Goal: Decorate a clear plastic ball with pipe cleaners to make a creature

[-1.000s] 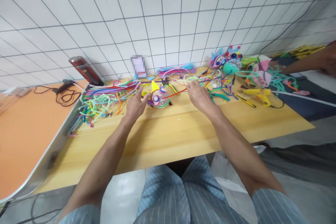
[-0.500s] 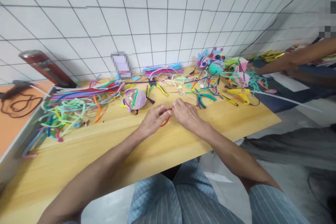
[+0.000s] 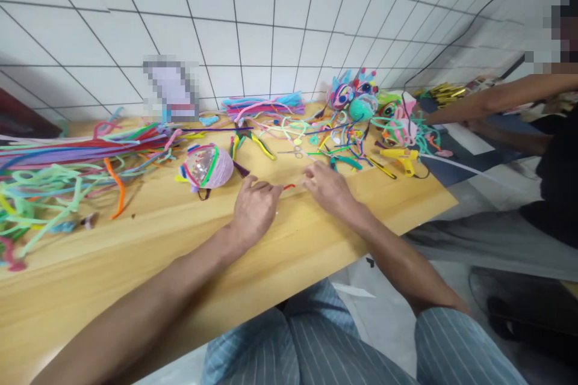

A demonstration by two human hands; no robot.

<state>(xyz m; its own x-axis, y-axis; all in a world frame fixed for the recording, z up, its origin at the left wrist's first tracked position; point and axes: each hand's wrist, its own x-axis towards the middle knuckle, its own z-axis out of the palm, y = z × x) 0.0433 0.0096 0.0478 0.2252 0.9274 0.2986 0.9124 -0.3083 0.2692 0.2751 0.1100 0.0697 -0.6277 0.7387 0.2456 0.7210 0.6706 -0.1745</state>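
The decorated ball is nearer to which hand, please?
Left: the left hand is just to the right of the decorated ball; the right hand is farther right.

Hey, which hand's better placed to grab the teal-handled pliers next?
Probably the right hand: it is nearer the teal-handled pliers, while the left hand, farther away, seems to pinch the red strip.

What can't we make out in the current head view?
Red pipe cleaner, head view: how much lies inside the left hand; that hand covers it.
Right hand, head view: whether it grips anything; blur and its own curled shape hide that.
Thermos, head view: upper end, cut off by the picture's left edge.
Phone, head view: screen content, hidden by pixelation.
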